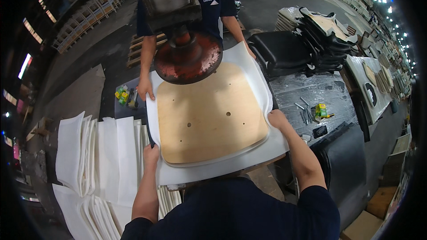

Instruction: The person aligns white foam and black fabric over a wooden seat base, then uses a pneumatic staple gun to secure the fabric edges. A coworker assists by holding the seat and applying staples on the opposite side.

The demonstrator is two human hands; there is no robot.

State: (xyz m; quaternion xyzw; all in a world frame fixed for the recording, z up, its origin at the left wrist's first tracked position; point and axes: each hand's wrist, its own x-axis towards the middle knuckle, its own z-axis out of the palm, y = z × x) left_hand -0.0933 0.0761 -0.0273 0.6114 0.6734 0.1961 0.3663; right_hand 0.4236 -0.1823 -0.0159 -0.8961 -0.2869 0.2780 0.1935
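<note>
- Far left, a stack of white foam sheets (104,160) lies fanned beside the work — well clear of both hands.
- The left hand (151,154) is curled closed on the left edge of the white foam pad (213,169), near its lower left corner; the fingers go under the edge, so how far they wrap is hidden.
- The foam pad lies flat in the middle, straight ahead of the person, with the plywood seat board (211,115) resting on top of it. The board's longer run goes roughly left to right, tilted a little up toward the right.
- Above the board's far edge hangs a rusty round press plate (189,60); whether it touches the board or hovers just over it cannot be told from this angle.
- Across the tabletop a co-worker's hand (145,90) rests at the pad's far left corner; the other one is hidden behind the pad's raised right edge.
- The right hand (278,119) is clamped on the pad's right edge, which curls upward there. The two hands sit about equally close to the board, one on each side.
- Further right, small tools and a green box (321,110) lie on a plastic-wrapped tabletop (307,90), too small to name — black seat cushions (284,51) pile up behind.
</note>
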